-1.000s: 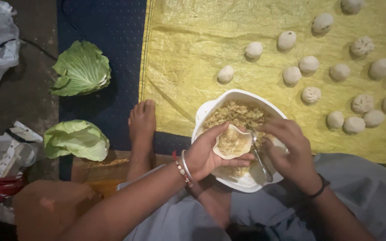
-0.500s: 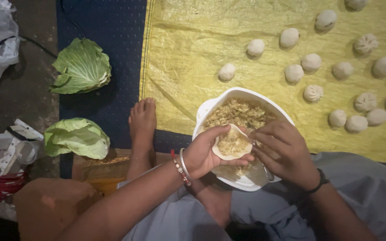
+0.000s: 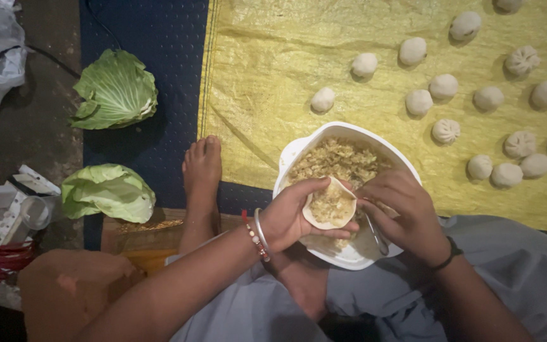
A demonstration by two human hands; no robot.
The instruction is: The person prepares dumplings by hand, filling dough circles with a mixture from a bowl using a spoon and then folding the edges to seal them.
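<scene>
Wrapper (image 3: 330,204) cupped in left-hand fingers (image 3: 314,189), filled.

A bowl (image 3: 299,152) of filling (image 3: 340,161) is sitting at the near edge of a sheet (image 3: 267,76), resting against the person's lap. The left hand (image 3: 292,218) is cupping a wrapper (image 3: 329,206) over the bowl's near side, with filling lying in it. The right hand (image 3: 403,209) is touching the wrapper's right edge, a spoon (image 3: 378,237) lying under it in the bowl. Dumplings (image 3: 444,130) are sitting in rows across the sheet's far right part, behind and right of the bowl. A foot (image 3: 202,171) is resting on a mat (image 3: 140,38) at the sheet's left edge. Two cabbage pieces (image 3: 115,88) are lying left of the foot, one behind the other.
</scene>
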